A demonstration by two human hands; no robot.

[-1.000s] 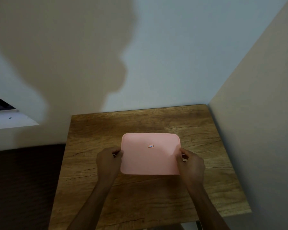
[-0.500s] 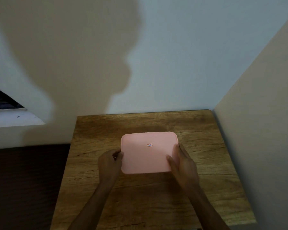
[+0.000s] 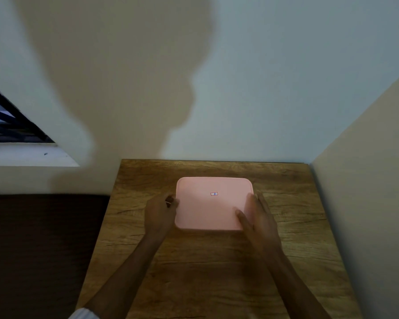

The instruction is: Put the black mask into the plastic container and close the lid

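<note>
While the pink lid (image 3: 213, 203) lies flat over the plastic container on the wooden table (image 3: 194, 272), we find the container body almost wholly hidden beneath it, and the black mask is nowhere in view; whether it is inside we cannot tell. Our left hand (image 3: 160, 215) is curled against the lid's left edge, its fingers (image 3: 171, 201) pinched on the rim. Our right hand (image 3: 257, 217) lies open and flat on the lid's right edge, gripping nothing. We judge the container light, rigid and smooth, liable to slide on the table under uneven pressure. It is best held by opposite rims, pressing down around the border to seat the lid.
</note>
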